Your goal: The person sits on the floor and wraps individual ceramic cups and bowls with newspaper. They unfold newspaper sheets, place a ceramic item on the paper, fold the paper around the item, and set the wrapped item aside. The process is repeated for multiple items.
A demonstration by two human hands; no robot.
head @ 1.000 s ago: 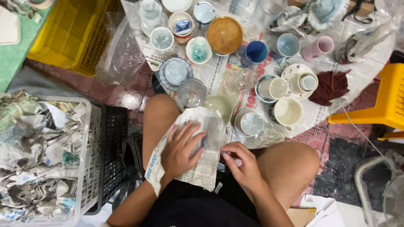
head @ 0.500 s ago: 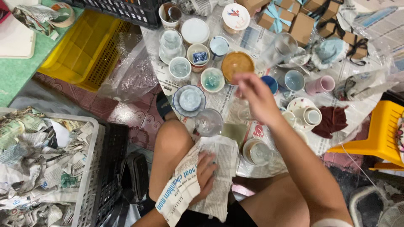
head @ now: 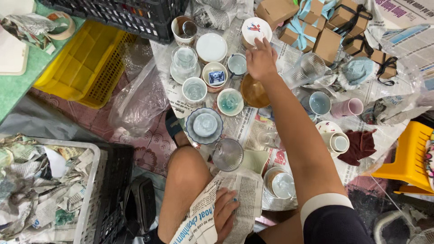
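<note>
Nearest: left hand (head: 224, 212) lies flat and open, palm down, on a sheet of newspaper (head: 217, 208) draped over the lap and left knee. It presses the sheet and holds nothing else.

Near left: white basket (head: 88, 180) stuffed with crumpled newspaper, black crate (head: 113, 180) just beside it on the right.

Just past the knee, on the paper-covered table: clear glass (head: 227, 154), and to its right a small cup (head: 281, 184) in a paper-lined bowl. Farther: blue-rimmed saucer with a cup (head: 205, 125), then a teal bowl (head: 230, 101) and an amber bowl (head: 253, 92), the latter partly under the right forearm.

Right side, mid-distance: pale blue cup (head: 320, 103), pink cup (head: 348, 107) lying on its side, dark red cloth (head: 359, 145), yellow stool (head: 409, 156) at the right edge.

Far: right arm fully extended; right hand (head: 261, 58) reaches the white dish with red and blue decoration (head: 255, 29), fingertips on its near rim. Fingers are curled over the edge; cannot tell whether it is actually gripped or only touched. The dish sits at the far end of the table, just left of the brown gift boxes with ribbons (head: 312, 31), right of a plain white plate (head: 211, 47).

Far left: yellow tray (head: 86, 65), black crate behind it.
</note>
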